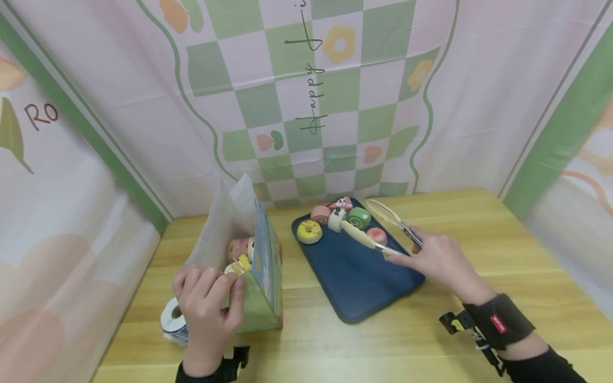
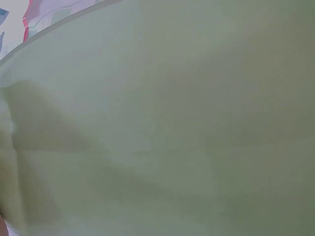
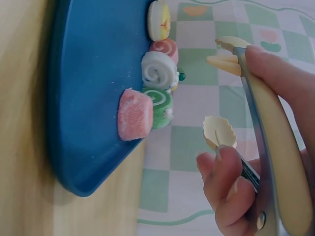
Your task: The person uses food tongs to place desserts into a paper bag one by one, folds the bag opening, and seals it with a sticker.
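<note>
My left hand (image 1: 206, 303) pinches the near rim of an open paper bag (image 1: 258, 306); the bag's green side fills the left wrist view. Inside lie a pink doughnut (image 1: 237, 249) and other toy pastries, partly hidden. My right hand (image 1: 440, 263) holds spread food tongs (image 1: 359, 234) over the far right of a dark blue tray (image 1: 359, 287). Nothing is between the tong tips. On the tray sit a yellow doughnut (image 1: 309, 232), a white roll (image 3: 158, 71), a green roll (image 1: 358, 218), pink pieces (image 3: 135, 115) and a small cake slice (image 1: 342, 203).
A roll of stickers or tape (image 1: 172, 319) stands left of the bag, partly behind my left hand. The wooden table (image 1: 316, 351) ends at a patterned cloth backdrop (image 1: 297, 106), with cloth on both sides too.
</note>
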`<state>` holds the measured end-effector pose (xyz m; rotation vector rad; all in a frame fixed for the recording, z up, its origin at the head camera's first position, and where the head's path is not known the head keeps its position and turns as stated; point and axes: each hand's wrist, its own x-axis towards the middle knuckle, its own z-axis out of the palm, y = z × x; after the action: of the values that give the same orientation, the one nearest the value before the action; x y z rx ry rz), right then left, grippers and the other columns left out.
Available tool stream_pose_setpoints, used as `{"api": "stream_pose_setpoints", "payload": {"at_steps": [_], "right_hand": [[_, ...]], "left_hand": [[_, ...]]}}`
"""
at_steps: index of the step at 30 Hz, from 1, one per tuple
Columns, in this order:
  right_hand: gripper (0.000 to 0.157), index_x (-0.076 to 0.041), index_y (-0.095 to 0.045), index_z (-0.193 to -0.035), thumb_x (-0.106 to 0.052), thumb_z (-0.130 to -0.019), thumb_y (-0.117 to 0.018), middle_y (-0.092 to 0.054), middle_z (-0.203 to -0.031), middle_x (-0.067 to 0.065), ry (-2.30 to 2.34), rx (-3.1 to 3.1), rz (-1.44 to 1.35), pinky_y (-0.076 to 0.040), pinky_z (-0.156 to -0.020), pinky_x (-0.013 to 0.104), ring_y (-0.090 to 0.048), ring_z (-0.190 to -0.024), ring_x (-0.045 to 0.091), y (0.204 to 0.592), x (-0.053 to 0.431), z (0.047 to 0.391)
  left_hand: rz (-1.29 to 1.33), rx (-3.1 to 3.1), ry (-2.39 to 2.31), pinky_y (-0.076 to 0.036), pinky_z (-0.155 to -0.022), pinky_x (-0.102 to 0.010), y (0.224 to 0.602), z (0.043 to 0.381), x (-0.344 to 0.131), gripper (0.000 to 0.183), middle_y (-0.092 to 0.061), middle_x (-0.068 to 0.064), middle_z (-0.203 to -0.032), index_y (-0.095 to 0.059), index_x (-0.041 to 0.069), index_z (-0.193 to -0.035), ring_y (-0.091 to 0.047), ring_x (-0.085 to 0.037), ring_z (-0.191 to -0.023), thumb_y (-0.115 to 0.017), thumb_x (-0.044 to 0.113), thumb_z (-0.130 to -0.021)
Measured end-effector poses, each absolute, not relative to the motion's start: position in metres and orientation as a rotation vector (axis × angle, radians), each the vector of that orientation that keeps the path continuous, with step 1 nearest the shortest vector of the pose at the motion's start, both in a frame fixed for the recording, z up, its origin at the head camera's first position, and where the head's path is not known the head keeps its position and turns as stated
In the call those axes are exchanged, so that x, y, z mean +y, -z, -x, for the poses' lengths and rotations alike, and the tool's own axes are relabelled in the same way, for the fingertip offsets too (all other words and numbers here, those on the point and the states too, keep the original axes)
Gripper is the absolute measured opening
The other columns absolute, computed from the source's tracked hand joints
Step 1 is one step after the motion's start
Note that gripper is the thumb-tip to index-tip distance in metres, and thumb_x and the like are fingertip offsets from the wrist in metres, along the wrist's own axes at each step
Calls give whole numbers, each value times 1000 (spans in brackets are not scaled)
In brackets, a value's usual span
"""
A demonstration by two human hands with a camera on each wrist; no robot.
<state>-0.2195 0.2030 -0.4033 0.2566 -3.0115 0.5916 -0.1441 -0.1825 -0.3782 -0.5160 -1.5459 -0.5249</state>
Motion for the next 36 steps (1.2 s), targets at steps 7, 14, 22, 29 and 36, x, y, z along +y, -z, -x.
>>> {"api": "stream_pose_setpoints", "payload": {"at_steps": [7, 14, 22, 29, 36], "right_hand": [[104, 2, -45, -141, -71, -72, -70, -54, -66, 0, -590, -3018, -250, -32, -52, 28, -47, -56, 14, 414, 208, 221], [107, 5, -43, -143, -69, -71, -72, -57, -68, 1, -590, -3032, -234, -33, -52, 28, -48, -57, 15, 422, 213, 222], [106, 5, -43, -142, -67, -71, -73, -61, -71, 2, -605, -3041, -216, -34, -54, 28, -51, -60, 15, 436, 220, 223], [106, 5, -44, -141, -70, -72, -71, -59, -68, 2, -612, -3041, -209, -33, -55, 28, -50, -61, 16, 443, 223, 222], [106, 6, -43, -142, -70, -74, -70, -62, -73, 8, -611, -3060, -197, -37, -57, 31, -55, -67, 20, 450, 225, 222]], "left_hand": [[517, -1546, 521, -28, -77, -41, 378, 144, -182, 44, -47, -4, -55, -54, 5, -57, -37, -25, -58, -55, 27, -95], [517, -1545, 521, -28, -77, -41, 378, 144, -182, 44, -46, -4, -55, -54, 5, -57, -37, -25, -58, -55, 27, -95], [505, -1544, 511, -28, -77, -42, 374, 144, -180, 46, -46, -5, -53, -53, 5, -56, -36, -25, -57, -54, 27, -96], [504, -1545, 509, -28, -77, -42, 376, 145, -181, 45, -46, -4, -54, -53, 5, -55, -36, -25, -57, -54, 27, -95], [495, -1549, 508, -27, -76, -42, 371, 142, -178, 47, -45, -5, -53, -52, 4, -55, -35, -24, -57, -53, 27, -97]]}}
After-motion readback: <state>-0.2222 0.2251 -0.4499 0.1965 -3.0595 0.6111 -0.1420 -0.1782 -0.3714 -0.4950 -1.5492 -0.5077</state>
